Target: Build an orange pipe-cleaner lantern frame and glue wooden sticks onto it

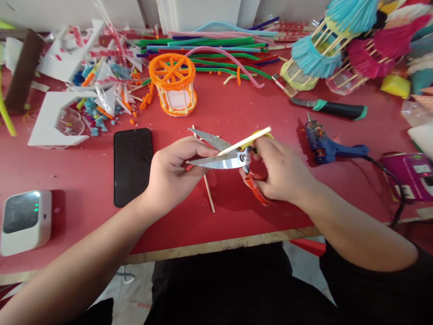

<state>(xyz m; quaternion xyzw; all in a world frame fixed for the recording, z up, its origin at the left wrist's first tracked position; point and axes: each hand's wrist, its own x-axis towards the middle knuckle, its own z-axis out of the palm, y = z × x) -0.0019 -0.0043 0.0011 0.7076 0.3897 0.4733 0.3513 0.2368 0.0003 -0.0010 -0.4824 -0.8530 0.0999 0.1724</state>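
Observation:
My right hand (282, 169) grips the orange handles of a pair of scissors (219, 155), whose steel blades are spread apart and point left. A thin wooden stick (245, 141) lies between the blades near the pivot. My left hand (172, 174) is closed around the stick's left end, just beside the blade tips. Another wooden stick (209, 192) lies on the red table (209, 221) below my hands. An orange and white lantern frame (173, 84) stands further back.
A black phone (132, 164) lies left of my hands, a white device (25, 221) at the left edge. A blue glue gun (326, 144) and a utility knife (329, 108) lie to the right. Coloured straws (216, 45), plastic scraps (84, 76) and tasselled lanterns (338, 40) fill the back.

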